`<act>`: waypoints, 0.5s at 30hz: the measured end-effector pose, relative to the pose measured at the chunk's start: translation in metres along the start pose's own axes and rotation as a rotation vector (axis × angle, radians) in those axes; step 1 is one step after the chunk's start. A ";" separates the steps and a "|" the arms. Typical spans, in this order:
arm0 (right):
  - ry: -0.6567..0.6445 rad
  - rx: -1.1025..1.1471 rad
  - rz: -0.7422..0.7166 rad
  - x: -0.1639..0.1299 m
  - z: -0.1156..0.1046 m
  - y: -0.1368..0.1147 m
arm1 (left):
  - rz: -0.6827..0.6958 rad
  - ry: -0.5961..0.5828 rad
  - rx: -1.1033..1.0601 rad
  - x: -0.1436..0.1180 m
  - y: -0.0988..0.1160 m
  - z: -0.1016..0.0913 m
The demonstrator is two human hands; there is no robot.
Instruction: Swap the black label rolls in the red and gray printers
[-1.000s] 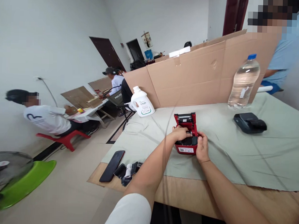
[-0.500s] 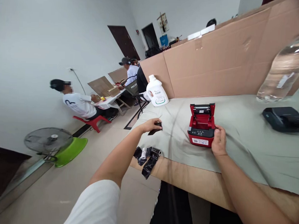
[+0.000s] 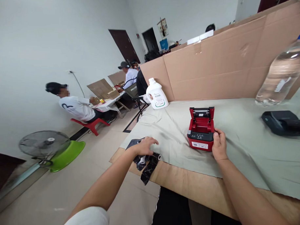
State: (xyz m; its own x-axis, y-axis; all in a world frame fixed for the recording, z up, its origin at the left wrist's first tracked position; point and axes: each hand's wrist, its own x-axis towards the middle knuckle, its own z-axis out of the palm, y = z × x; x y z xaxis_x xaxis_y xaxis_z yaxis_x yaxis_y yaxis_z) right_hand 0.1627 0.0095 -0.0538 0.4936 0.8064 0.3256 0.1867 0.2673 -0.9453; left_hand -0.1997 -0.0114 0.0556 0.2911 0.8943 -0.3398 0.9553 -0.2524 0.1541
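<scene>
A small red label printer (image 3: pixel 201 129) stands on the grey-green cloth (image 3: pixel 237 145) with its lid raised. My right hand (image 3: pixel 219 144) grips its right front corner. My left hand (image 3: pixel 145 146) rests, fingers curled, on a heap of black wrappers and small paper rolls (image 3: pixel 148 161) at the table's left front corner; whether it grips any of them I cannot tell. A dark phone (image 3: pixel 132 144) lies just behind that hand.
A black printer (image 3: pixel 282 122) and a water bottle (image 3: pixel 280 72) stand at the right. A white jug (image 3: pixel 157 94) sits by the cardboard wall (image 3: pixel 215 65). Other people sit at tables to the left. A fan (image 3: pixel 44 145) stands on the floor.
My left hand left the red printer, carried a small dark piece leftward, and came down on the heap at the table corner. My right hand stayed on the printer.
</scene>
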 end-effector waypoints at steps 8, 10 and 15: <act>0.009 0.010 -0.014 0.000 0.002 0.000 | 0.325 -0.219 -0.161 0.004 0.085 0.001; 0.007 0.008 -0.012 0.000 0.002 0.000 | 0.493 -0.206 -0.365 0.013 0.109 -0.008; -0.008 0.025 -0.004 0.002 0.002 0.005 | 0.603 0.205 -0.504 0.051 0.169 -0.035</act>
State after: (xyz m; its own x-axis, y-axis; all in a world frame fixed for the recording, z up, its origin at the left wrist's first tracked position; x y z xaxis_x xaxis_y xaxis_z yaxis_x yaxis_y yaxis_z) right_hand 0.1631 0.0131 -0.0577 0.4858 0.8097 0.3293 0.1677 0.2834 -0.9442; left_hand -0.0254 0.0040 0.0967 0.6861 0.7201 0.1040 0.4849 -0.5592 0.6725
